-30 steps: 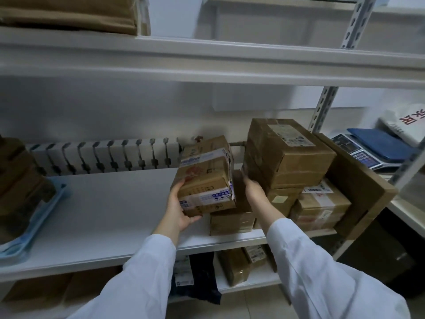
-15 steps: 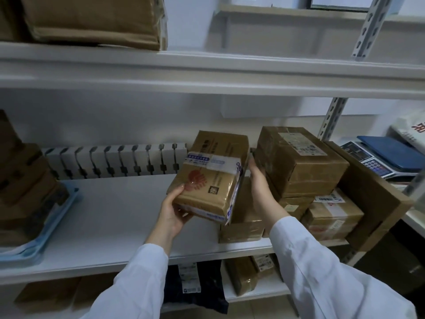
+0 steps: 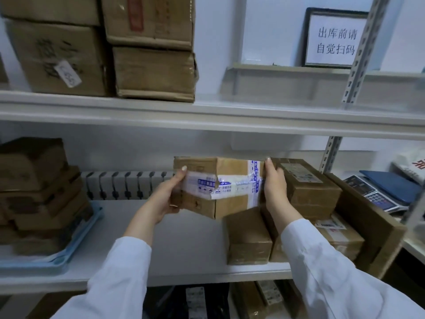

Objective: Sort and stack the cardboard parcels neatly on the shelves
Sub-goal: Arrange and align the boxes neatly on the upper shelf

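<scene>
The person is holding a taped parcel (image 3: 230, 183) in both hands, clear of the middle shelf (image 3: 188, 240) and just above a small box (image 3: 248, 236) that is sitting at the shelf's front. The step in hand is probably setting it onto a pile. To do it well, the person should be levelling the parcel, since its near corner is dipping. Then it should be going down flat, edges squared to the box beneath, without nudging the stack (image 3: 308, 187) just beside it.

The left hand (image 3: 169, 199) is gripping the parcel's left end, thumb lying over the top edge and fingers curling underneath. The right hand (image 3: 274, 187) is clasping the right end, one fingertip showing at the top edge and the rest hiding behind the cardboard.

Further left, more parcels are piling in a blue tray (image 3: 76, 249). Above, big boxes (image 3: 154, 72) are standing on the upper shelf (image 3: 207, 111)
</scene>
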Tool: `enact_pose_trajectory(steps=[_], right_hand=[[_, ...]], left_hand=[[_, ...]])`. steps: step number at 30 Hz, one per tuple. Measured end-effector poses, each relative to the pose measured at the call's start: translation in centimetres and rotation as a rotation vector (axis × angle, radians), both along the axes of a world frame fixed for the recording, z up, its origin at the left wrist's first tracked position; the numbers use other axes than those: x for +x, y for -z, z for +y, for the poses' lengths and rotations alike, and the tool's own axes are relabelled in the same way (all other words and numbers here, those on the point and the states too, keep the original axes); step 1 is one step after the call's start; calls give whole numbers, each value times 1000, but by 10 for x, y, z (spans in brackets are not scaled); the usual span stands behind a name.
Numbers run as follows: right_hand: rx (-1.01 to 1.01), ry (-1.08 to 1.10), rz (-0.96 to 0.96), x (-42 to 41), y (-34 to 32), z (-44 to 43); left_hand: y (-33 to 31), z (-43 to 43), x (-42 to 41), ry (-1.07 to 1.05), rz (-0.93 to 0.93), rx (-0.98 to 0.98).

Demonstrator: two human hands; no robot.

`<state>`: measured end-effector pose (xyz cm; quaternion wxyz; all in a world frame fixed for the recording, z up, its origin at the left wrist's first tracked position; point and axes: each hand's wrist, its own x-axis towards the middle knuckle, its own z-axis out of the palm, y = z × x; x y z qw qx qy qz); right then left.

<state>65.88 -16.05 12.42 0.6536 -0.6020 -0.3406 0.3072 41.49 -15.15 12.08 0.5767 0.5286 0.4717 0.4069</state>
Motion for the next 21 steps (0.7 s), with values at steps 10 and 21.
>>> enact_pose_trajectory(steps=[10,21], right_hand=[[-43,-166,255,6,-22,-7],[-154,-354,-27,-5,-101,-45]], left_hand=[[-69,-50,-8,118,53,549],[-117,-85,-10,256,-222,865]])
